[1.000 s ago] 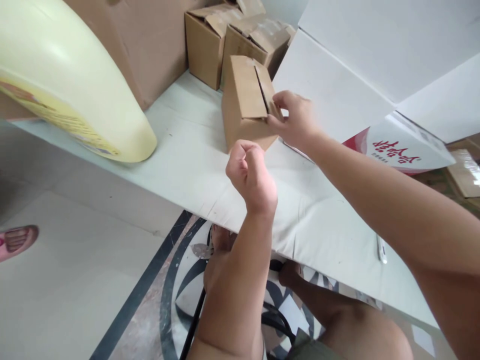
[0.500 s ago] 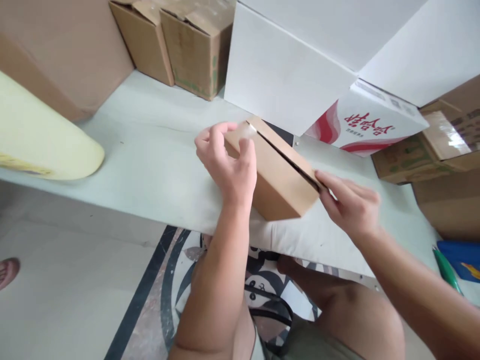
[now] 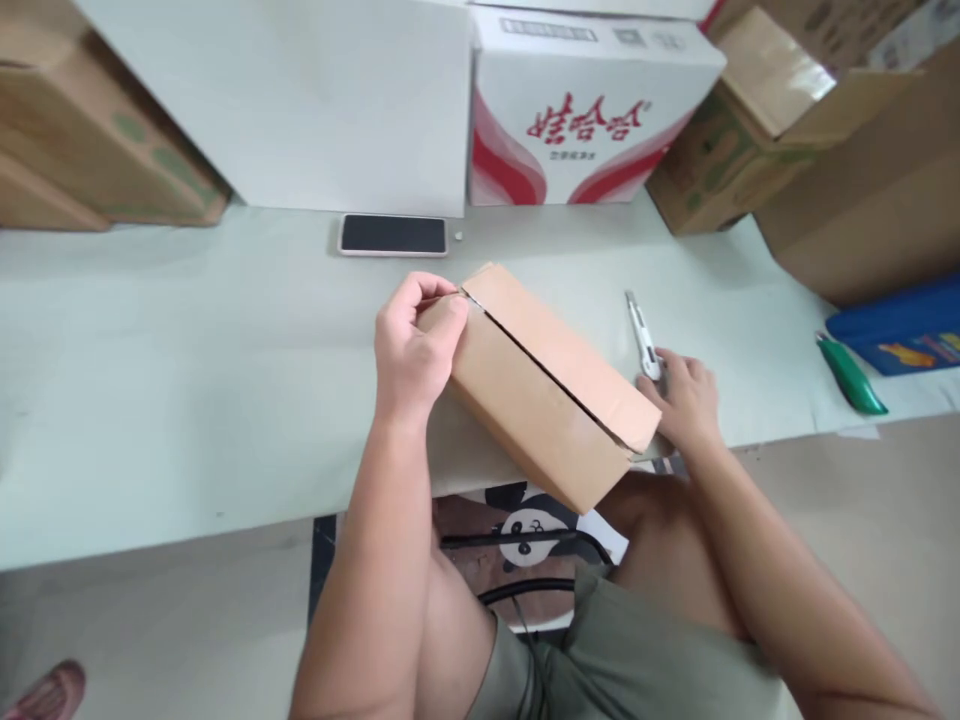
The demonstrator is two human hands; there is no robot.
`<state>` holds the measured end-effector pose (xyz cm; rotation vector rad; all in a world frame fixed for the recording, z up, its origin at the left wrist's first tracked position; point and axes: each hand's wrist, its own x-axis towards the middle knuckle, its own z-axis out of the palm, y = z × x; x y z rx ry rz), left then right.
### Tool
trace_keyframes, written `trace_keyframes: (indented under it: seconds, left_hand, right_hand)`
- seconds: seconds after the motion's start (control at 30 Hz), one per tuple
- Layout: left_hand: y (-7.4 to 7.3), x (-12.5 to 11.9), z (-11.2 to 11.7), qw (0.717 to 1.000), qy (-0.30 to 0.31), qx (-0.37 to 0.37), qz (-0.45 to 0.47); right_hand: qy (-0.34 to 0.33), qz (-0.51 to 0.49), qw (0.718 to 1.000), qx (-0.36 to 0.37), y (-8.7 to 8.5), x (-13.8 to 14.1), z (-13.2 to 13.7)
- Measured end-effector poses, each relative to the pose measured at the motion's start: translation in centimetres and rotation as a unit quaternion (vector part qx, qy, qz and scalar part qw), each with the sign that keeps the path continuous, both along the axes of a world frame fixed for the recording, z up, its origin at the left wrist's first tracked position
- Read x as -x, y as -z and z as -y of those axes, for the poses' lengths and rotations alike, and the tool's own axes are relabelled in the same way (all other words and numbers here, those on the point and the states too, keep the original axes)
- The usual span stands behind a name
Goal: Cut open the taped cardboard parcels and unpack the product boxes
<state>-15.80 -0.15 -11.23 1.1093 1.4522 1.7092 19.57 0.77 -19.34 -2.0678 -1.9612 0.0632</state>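
Observation:
A long brown cardboard box (image 3: pixel 540 385) lies slantwise on the pale green table (image 3: pixel 187 350), its near end jutting over the front edge. The two top flaps meet in a seam along its length. My left hand (image 3: pixel 414 350) is closed on the box's far left corner, fingers curled over the edge. Behind the box's right end, my right hand (image 3: pixel 684 400) rests on the table with its fingers touching the handle end of a small white utility knife (image 3: pixel 643 335). Part of that hand is hidden by the box.
A phone (image 3: pixel 392 235) lies face up at the back. Behind it stand a plain white carton (image 3: pixel 300 100) and a white and red printed carton (image 3: pixel 585 110). Brown boxes (image 3: pixel 810 130) crowd the right and left. A green tool (image 3: pixel 851 375) and blue packet (image 3: pixel 900 325) lie far right.
The view swung right. The box was pulled from the back of the table to the front edge. My left hand took its far corner and my right hand left it for the knife.

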Motion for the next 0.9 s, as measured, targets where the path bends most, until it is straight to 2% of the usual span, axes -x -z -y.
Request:
trace_keyframes:
  seconds: [0.13,0.2,0.3,0.5,0.67,0.77,0.9]
  left_hand:
    - [0.4,-3.1,-1.5,0.998,0.063,0.002,-0.02]
    - [0.5,-4.2,-2.1,0.996,0.082,-0.001,-0.024]
    - [0.8,-5.5,-2.9,0.995,0.094,-0.006,-0.022]
    - [0.9,-7.6,-3.7,0.994,0.107,-0.014,-0.027]
    - [1.1,-8.1,-3.2,0.99,0.133,-0.019,-0.04]
    - [1.2,-7.8,-2.7,0.987,0.152,-0.032,-0.05]
    - [1.2,-7.5,-2.4,0.983,0.172,-0.036,-0.053]
  right_hand:
    - [-0.022,-0.036,0.999,0.026,-1.1,0.8,-0.7]
    - [0.0,-0.071,0.996,0.046,-1.5,0.6,-1.1]
    - [0.032,-0.106,0.993,0.032,-1.7,0.0,-1.6]
    - [0.067,-0.068,0.995,0.038,-1.3,0.6,-2.5]
    - [0.093,-0.077,0.992,0.046,-1.5,1.3,-3.1]
    - [0.113,-0.092,0.989,0.027,-1.4,1.2,-3.2]
    - [0.109,-0.099,0.989,0.02,-1.5,1.0,-3.1]
